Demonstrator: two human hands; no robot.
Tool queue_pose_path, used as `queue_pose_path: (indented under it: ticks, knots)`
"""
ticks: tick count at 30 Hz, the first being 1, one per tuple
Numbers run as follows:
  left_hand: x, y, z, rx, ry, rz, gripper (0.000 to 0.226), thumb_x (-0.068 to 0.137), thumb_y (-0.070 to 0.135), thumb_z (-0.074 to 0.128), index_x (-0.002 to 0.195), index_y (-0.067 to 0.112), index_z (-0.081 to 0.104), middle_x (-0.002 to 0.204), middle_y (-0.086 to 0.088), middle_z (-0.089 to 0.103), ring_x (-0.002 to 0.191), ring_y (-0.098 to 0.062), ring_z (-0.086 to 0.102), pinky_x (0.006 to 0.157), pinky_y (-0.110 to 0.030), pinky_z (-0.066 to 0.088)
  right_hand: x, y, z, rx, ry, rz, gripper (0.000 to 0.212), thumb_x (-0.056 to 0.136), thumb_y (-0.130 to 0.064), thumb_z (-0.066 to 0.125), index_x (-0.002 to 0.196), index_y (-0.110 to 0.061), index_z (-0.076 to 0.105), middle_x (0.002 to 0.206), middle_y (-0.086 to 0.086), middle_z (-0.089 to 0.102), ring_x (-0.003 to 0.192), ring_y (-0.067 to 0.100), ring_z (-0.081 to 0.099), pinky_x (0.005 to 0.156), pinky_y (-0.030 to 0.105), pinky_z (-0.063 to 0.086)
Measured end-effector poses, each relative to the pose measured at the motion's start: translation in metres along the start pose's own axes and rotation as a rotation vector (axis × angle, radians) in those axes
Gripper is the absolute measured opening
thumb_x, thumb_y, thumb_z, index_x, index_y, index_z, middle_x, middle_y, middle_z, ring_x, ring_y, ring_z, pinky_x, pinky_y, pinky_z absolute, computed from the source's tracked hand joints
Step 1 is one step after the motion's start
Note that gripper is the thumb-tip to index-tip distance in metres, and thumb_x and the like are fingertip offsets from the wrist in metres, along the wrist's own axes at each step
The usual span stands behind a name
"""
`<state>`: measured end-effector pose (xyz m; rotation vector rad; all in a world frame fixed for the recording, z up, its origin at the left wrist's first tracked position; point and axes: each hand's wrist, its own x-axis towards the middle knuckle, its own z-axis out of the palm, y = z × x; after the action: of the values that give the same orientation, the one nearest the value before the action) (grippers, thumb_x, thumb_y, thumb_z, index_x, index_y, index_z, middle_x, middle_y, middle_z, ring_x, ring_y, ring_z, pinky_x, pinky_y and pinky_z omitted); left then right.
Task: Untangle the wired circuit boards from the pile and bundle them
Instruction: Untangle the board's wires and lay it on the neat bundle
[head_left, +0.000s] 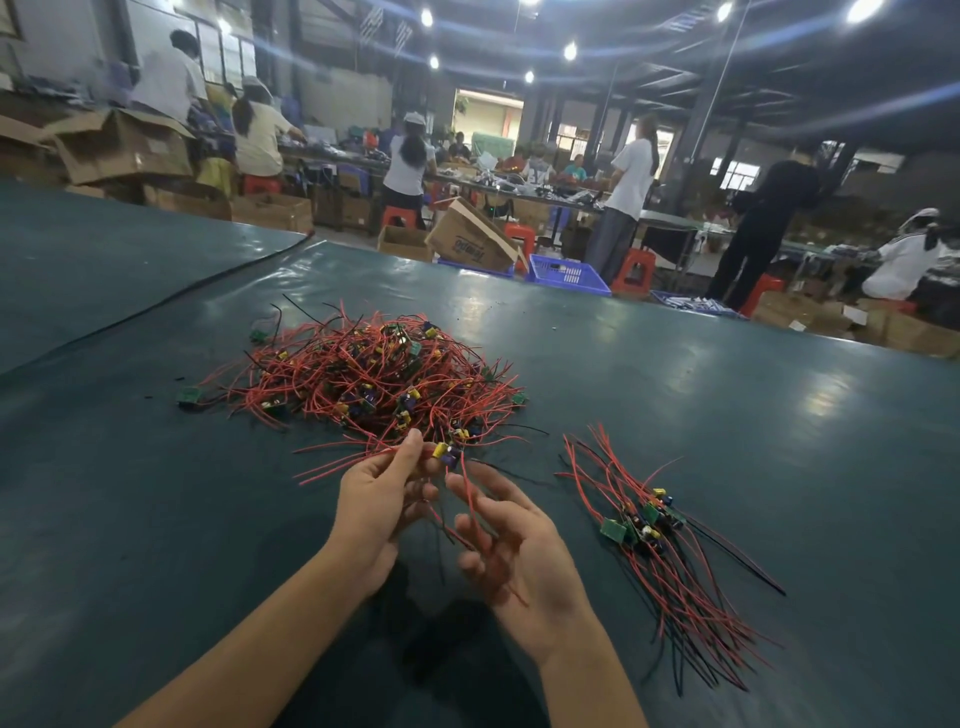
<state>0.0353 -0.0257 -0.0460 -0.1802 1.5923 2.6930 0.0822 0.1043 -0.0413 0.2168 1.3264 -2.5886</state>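
view: head camera, looking down and forward over the hands.
counter (727, 395): a dark green glossy sheet is covering it and carrying all the work; lamp glare is showing on its right half.
pile (363, 379): a tangled heap of wired circuit boards is lying in the middle of the counter, just beyond the hands. Red wires and a few black ones are sticking out on every side, with small green boards carrying yellow and purple parts among them.
loose board (188, 396): one green board is lying at the pile's left edge, its wires running back into the heap.
left hand (374, 499): it is hovering at the near edge of the pile, thumb and fingers pinching a few red leads (363, 460) that are fanning out to the left.
held board (447, 453): a small board with a yellow and a purple part is sitting at the left hand's fingertips, between the two hands and at the pile's near fringe.
right hand (514, 551): its fingers are curling loosely around red leads dropping from the held board; how tightly it is gripping cannot be told.
bundle (654, 525): sorted boards are lying on the counter to the right of the right hand, apart from the pile. The boards are gathered together, their red and black wires trailing toward the near edge.
black cable (182, 291): it is running across the counter's far left.
background: people (631, 176) are standing and sitting beyond the counter among cardboard boxes (470, 239), red stools (636, 270) and a blue crate (569, 273).
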Motion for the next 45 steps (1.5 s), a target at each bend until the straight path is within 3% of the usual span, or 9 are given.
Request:
queue_pose_path:
  ticks: [6, 14, 20, 25, 28, 31, 36, 42, 45]
  knots:
    - [0.000, 0.001, 0.000, 0.067, -0.032, -0.010, 0.030, 0.092, 0.039, 0.060, 0.075, 0.016, 0.068, 0.064, -0.001, 0.067, 0.047, -0.009, 0.057, 0.042, -0.020, 0.047, -0.004, -0.005, 0.000, 0.024, -0.017, -0.058, 0.056, 0.068, -0.026, 0.069, 0.123, -0.021, 0.063, 0.101, 0.005, 0.075, 0.063, 0.012, 0.065, 0.046, 0.021, 0.047]
    - [-0.005, -0.001, 0.000, 0.051, -0.228, -0.038, 0.035, 0.071, 0.049, 0.071, 0.084, 0.019, 0.058, 0.062, 0.002, 0.060, 0.051, -0.013, 0.059, 0.047, -0.025, 0.050, -0.004, -0.003, 0.000, 0.031, -0.054, -0.047, 0.030, 0.081, -0.031, 0.062, 0.105, -0.022, 0.078, 0.092, 0.002, 0.073, 0.060, 0.009, 0.063, 0.045, 0.019, 0.044]
    - [-0.002, -0.001, -0.001, -0.088, -0.205, -0.083, 0.033, 0.064, 0.033, 0.079, 0.084, 0.021, 0.056, 0.065, 0.003, 0.063, 0.047, -0.006, 0.056, 0.043, -0.018, 0.045, -0.006, -0.008, -0.005, 0.248, -0.097, -0.067, 0.056, 0.080, -0.059, 0.061, 0.110, -0.015, 0.076, 0.102, 0.005, 0.074, 0.065, 0.014, 0.065, 0.047, 0.023, 0.046]
    - [0.002, 0.006, -0.007, -0.373, -0.069, -0.212, 0.024, 0.071, 0.030, 0.073, 0.088, 0.014, 0.066, 0.071, -0.001, 0.067, 0.050, -0.004, 0.061, 0.040, -0.012, 0.047, 0.008, 0.002, -0.008, 0.042, 0.282, -0.136, 0.028, 0.102, -0.028, 0.048, 0.104, -0.016, 0.073, 0.072, -0.001, 0.070, 0.046, 0.008, 0.053, 0.040, 0.021, 0.041]
    - [0.001, 0.009, -0.006, -0.408, -0.047, -0.225, 0.022, 0.073, 0.030, 0.072, 0.080, 0.011, 0.066, 0.070, -0.002, 0.069, 0.054, -0.005, 0.065, 0.041, -0.012, 0.048, 0.013, 0.014, -0.001, -0.307, 0.288, -0.228, 0.014, 0.097, -0.012, 0.059, 0.106, -0.019, 0.067, 0.061, -0.007, 0.065, 0.043, 0.005, 0.048, 0.039, 0.021, 0.041]
    - [0.001, 0.005, -0.006, -0.275, -0.070, -0.177, 0.022, 0.069, 0.029, 0.074, 0.080, 0.012, 0.066, 0.075, -0.004, 0.072, 0.060, -0.008, 0.067, 0.049, -0.017, 0.053, 0.012, 0.025, 0.008, -0.529, 0.164, -0.341, 0.025, 0.092, -0.019, 0.069, 0.115, -0.028, 0.064, 0.059, -0.008, 0.060, 0.043, 0.003, 0.047, 0.042, 0.020, 0.041]
    - [-0.003, -0.003, -0.002, -0.055, -0.226, -0.112, 0.015, 0.064, 0.027, 0.080, 0.068, 0.018, 0.069, 0.074, -0.007, 0.071, 0.061, -0.015, 0.066, 0.062, -0.028, 0.058, 0.009, 0.024, 0.016, -0.538, 0.159, -0.471, 0.019, 0.095, -0.023, 0.063, 0.112, -0.023, 0.070, 0.087, -0.003, 0.076, 0.083, 0.010, 0.071, 0.077, 0.022, 0.057]
    - [-0.002, -0.005, -0.004, 0.005, -0.324, -0.062, 0.028, 0.062, 0.027, 0.085, 0.080, 0.010, 0.072, 0.086, -0.017, 0.072, 0.073, -0.024, 0.071, 0.063, -0.028, 0.057, 0.003, 0.017, 0.018, -0.437, 0.226, -0.535, 0.024, 0.096, -0.018, 0.058, 0.084, -0.025, 0.078, 0.084, -0.001, 0.078, 0.082, 0.011, 0.073, 0.070, 0.019, 0.057]
    - [-0.004, -0.006, -0.003, 0.057, -0.333, -0.031, 0.029, 0.060, 0.029, 0.086, 0.079, 0.012, 0.071, 0.088, -0.017, 0.072, 0.076, -0.024, 0.071, 0.063, -0.027, 0.056, 0.005, 0.017, 0.013, -0.446, 0.279, -0.530, 0.029, 0.096, -0.025, 0.059, 0.075, -0.030, 0.080, 0.080, -0.002, 0.077, 0.079, 0.012, 0.072, 0.074, 0.029, 0.060]
